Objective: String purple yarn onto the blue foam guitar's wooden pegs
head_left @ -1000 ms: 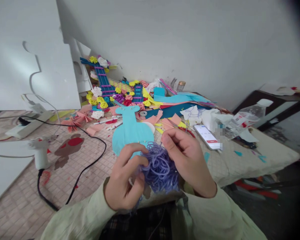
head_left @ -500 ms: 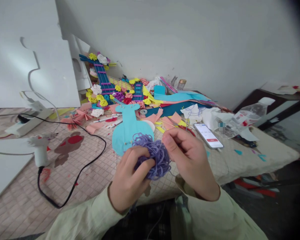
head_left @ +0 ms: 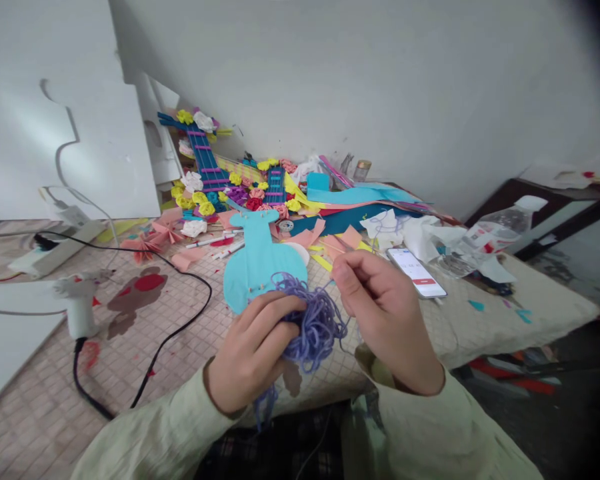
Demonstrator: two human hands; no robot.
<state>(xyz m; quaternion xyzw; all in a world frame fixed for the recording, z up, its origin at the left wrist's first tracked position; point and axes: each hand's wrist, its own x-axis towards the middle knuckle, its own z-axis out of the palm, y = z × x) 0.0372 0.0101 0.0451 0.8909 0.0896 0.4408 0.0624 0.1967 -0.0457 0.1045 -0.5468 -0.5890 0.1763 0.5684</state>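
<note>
My left hand [head_left: 253, 353] is closed round a tangled bundle of purple yarn [head_left: 316, 323], held above the near edge of the table. A loose end of the yarn hangs down below that hand. My right hand [head_left: 380, 310] pinches a strand at the bundle's right side, fingers pressed together. Just behind the yarn lies a light blue guitar-shaped paper cutout [head_left: 260, 260] flat on the table.
A hot glue gun [head_left: 77, 303] with a black cable [head_left: 180, 327] stands at the left, by a white power strip [head_left: 55, 247]. A phone [head_left: 416, 272] lies right of my hands, a plastic bottle [head_left: 500, 230] beyond it. Coloured paper flowers and strips [head_left: 230, 187] pile up at the back.
My right hand has shifted slightly right, drawing a strand out of the bundle. My left hand has closed more over the yarn, and a loose end now dangles below it.
</note>
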